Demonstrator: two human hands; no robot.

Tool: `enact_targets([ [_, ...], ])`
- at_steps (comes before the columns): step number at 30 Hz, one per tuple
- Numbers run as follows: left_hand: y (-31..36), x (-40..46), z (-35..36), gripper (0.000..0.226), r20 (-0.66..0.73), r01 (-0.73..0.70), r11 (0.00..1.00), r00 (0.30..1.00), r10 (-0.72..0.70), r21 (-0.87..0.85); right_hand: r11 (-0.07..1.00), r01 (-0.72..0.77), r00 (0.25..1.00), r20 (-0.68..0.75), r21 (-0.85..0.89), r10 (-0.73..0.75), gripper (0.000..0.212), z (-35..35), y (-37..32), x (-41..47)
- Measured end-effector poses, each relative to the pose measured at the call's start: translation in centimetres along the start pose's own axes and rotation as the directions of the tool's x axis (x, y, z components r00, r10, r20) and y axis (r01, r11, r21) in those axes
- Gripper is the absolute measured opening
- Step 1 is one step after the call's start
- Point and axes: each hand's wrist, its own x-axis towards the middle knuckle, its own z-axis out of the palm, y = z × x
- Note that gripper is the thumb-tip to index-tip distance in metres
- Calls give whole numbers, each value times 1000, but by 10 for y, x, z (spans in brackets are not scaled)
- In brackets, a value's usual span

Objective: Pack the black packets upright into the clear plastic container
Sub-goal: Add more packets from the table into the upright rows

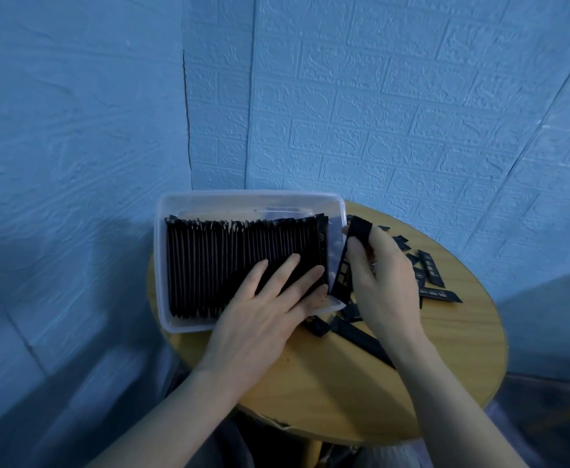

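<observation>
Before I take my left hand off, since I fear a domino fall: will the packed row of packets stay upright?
Probably not unaided. The row of packets leans already, and the left hand presses it flat-fingered. The container is nearly full, so any slump should stay small.

Clear plastic container (175, 211) nearly full, black packets (236, 261) packed upright in a tight row; loose packets (432, 273) flat beside it, right.

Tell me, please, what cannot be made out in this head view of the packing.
- Printing on the loose black packets on the round wooden table: too small and blurred.
- Row's near-right end in the clear plastic container: covered by the left hand.
- Held black packets: count hidden by the right hand.
</observation>
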Motion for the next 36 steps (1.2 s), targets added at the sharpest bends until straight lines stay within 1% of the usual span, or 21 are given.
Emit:
enact_targets([
  [3, 0, 0, -1, 63, -1, -4, 1000, 1000, 4, -1, 998, -22, 999, -30, 51, 24, 4, -2, -2, 3],
  [6, 0, 0, -2, 65, 15, -2, 1000, 1000, 2, -9, 988, -68, 996, -53, 135, 76, 7, 2, -6, 9],
  [7, 0, 0, -2, 65, 17, -2, 1000, 1000, 2, -8, 990, -67, 996, -55, 125, 75, 7, 5, -6, 12],
  [10, 0, 1, -2, 62, 4, 3, 1000, 1000, -3, -13, 998, -25, 998, -53, -60, 21, 17, 13, -5, 16],
  [13, -1, 0, -2, 62, 13, 8, 1000, 1000, -7, -11, 981, 35, 997, -56, -188, -47, 24, 17, -5, 14],
  [16, -1, -1, -2, 63, 14, 4, 1000, 1000, -4, -13, 938, 66, 991, -90, -340, -103, 18, 21, -2, 12],
  [18, -1, 0, -3, 64, 5, 13, 1000, 1000, -13, -25, 922, 82, 986, -107, -378, -131, 15, 25, 3, 11],
  [24, 0, 0, -2, 64, 0, 23, 999, 1000, -23, -34, 919, 193, 970, -77, -344, -232, 20, 25, 15, 10],
  [27, 0, 0, 0, 65, 18, 14, 1000, 1000, -13, -24, 930, 182, 981, -4, -319, -193, 27, 23, 14, 11],
  [31, -1, 0, -2, 65, 12, 15, 999, 1000, -15, -29, 946, 152, 987, 99, -287, -129, 48, 18, 9, 3],
  [33, -1, 0, -3, 65, 5, 13, 1000, 1000, -13, -28, 951, 153, 985, 123, -270, -124, 56, 16, 9, 0],
  [36, 0, 1, -5, 64, 3, 9, 1000, 1000, -9, -27, 954, 164, 979, 158, -250, -127, 62, 14, 10, -1],
])
